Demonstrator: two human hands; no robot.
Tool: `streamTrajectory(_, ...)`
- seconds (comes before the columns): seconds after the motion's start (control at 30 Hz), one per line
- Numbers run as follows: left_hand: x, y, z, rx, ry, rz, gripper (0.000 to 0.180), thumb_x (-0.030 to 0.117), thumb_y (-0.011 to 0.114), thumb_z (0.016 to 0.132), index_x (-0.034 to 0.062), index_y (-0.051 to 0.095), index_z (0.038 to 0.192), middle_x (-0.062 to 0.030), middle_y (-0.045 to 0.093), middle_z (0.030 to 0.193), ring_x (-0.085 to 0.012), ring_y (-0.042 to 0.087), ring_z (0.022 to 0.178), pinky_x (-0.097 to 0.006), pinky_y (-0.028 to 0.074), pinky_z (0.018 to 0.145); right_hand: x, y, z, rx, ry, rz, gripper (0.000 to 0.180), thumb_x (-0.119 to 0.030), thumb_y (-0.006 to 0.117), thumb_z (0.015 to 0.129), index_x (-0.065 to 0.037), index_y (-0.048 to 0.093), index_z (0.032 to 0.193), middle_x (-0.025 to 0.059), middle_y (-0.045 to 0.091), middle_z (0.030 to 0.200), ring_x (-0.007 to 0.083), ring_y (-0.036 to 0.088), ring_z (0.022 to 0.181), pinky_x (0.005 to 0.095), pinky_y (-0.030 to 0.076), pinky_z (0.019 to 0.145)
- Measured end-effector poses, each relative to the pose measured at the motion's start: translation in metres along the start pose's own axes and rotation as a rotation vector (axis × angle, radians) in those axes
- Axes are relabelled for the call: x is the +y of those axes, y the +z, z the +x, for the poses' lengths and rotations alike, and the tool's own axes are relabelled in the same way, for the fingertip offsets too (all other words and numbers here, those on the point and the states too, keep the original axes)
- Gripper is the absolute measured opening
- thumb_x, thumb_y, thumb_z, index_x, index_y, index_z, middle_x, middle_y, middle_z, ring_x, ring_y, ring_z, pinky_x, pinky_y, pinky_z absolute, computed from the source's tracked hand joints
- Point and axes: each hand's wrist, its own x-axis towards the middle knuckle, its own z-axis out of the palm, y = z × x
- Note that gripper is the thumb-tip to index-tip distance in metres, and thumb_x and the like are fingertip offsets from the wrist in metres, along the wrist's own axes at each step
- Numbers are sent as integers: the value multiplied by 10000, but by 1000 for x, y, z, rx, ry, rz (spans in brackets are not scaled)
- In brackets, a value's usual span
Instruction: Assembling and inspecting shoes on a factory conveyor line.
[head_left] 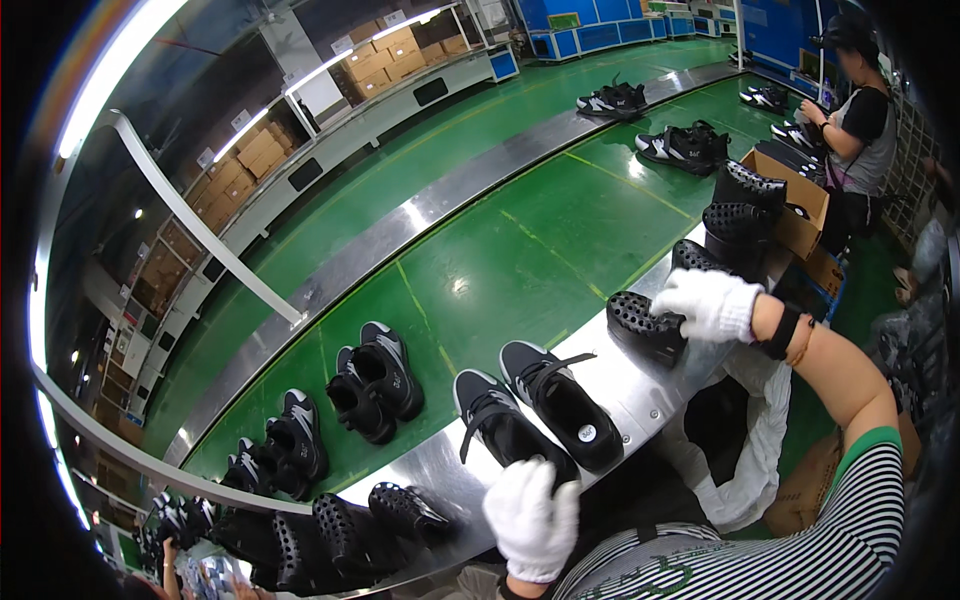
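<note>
A pair of black and grey sneakers lies in front of me on the metal ledge: a left sneaker (500,415) and a right sneaker (565,405), toes pointing away, laces loose. My left hand (533,522), in a white glove, is at the heel of the left sneaker. Its fingers are curled, and whatever they may hold is hidden. With my right hand (708,303), also gloved in white, I grip a black shoe-shaped piece with round holes (638,325) at the ledge's right part; the fingers lie over its top.
More holed black pieces (738,222) line the ledge at right, others (340,530) at left. Several sneakers (375,375) stand on the green belt (470,260). An open carton (800,190) and a co-worker (860,125) are at far right. A white plastic bag (745,480) hangs beside me.
</note>
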Motion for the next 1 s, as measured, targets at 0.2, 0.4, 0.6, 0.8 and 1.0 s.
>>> streamTrajectory(0.2,6,48,24,-247,114,222,420,242,825,687,58,662,1028,-86,633,868,-291,618,843,-433,468,828,-6,39,5,-49,11,-113,338,-124,603,826,-198,641,1153,172,595,1037,364,630,970,457,528,823)
streamTrajectory(0.4,-4,37,25,-275,115,59,443,127,841,620,46,665,1018,-96,655,878,-308,625,821,-441,477,768,-8,26,1,2,-17,-259,195,-151,576,843,-136,634,1029,157,595,968,344,629,897,445,522,768)
streamTrajectory(0.6,-11,8,14,-157,-318,-402,707,167,843,743,19,542,1364,-159,580,1328,-308,573,1202,-424,451,1052,-40,-30,-21,487,-212,-9,128,-66,642,772,-31,613,892,176,620,954,375,618,875,444,518,747)
streamTrajectory(0.8,1,16,52,63,-935,-1590,1109,324,862,761,134,153,1592,-147,356,1550,-337,386,1422,-538,351,1156,-147,-13,-14,237,-538,439,231,-38,693,744,-31,647,970,170,610,980,376,626,859,431,532,729)
streamTrajectory(1.0,8,-1,24,327,-942,-1412,776,180,705,865,109,290,1517,-126,586,1156,-254,625,1027,-472,522,979,-172,33,-23,-9,-346,1060,646,-117,688,886,-23,417,1465,215,571,1307,374,612,1166,392,501,997)
